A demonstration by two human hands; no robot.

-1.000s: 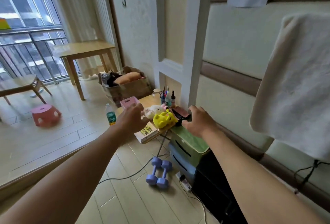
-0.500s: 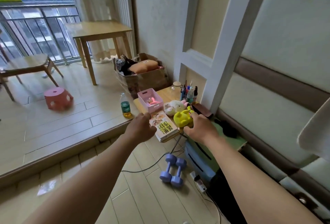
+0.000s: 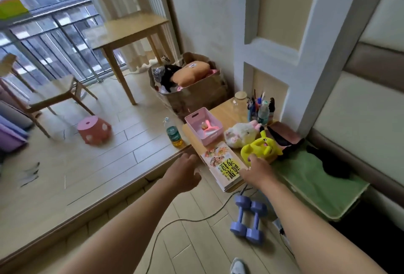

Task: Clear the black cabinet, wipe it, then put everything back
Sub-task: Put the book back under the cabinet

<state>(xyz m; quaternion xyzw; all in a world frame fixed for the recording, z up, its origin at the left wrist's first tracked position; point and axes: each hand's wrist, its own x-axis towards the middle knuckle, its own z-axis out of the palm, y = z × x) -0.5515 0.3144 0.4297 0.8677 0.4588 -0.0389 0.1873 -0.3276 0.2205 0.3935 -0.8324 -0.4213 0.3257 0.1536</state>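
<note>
Two dumbbells (image 3: 241, 215) are counted, and two toys (image 3: 261, 146), one yellow and one white. One basket (image 3: 194, 132), one jar (image 3: 240, 100) and one book (image 3: 225, 164) lying face up are seen. On the floor, one bottle (image 3: 174, 135), one stool (image 3: 94, 130), one box (image 3: 196, 99) and one chair (image 3: 52, 90) are counted. Two tables (image 3: 129, 31) are seen.

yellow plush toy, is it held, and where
Right hand touches the yellow plush toy at its near end; a grip cannot be told. Left hand holds nothing.
</note>
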